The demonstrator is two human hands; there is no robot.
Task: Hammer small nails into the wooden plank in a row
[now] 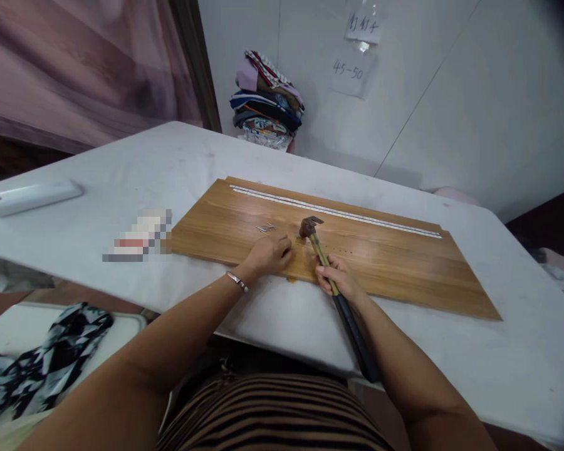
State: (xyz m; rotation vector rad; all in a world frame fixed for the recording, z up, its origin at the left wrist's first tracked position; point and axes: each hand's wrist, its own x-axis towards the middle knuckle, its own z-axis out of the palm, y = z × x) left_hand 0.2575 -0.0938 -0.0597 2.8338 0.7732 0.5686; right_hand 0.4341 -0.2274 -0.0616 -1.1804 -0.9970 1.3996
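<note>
My right hand (337, 277) is wrapped round the handle of a claw hammer (323, 257), gripping the yellowish part above the black grip. The rusty head points away from me, over a wood-grain board (395, 266). Close to the head, on the left, my left hand (271, 254) rests on the board with its fingers curled together; whatever they hold, if anything, is hidden. Several loose nails (265, 228) lie just beyond that hand. To the right of the hammer, a row of small dark marks (341, 250) runs along the board.
Two white printed strips (329, 209) run along the board's far side. The board lies on a white-covered table (202, 150). A white long object (32, 195) and a blurred-out item (138, 235) are at left. Folded cloths (267, 103) stand behind the table, by the wall.
</note>
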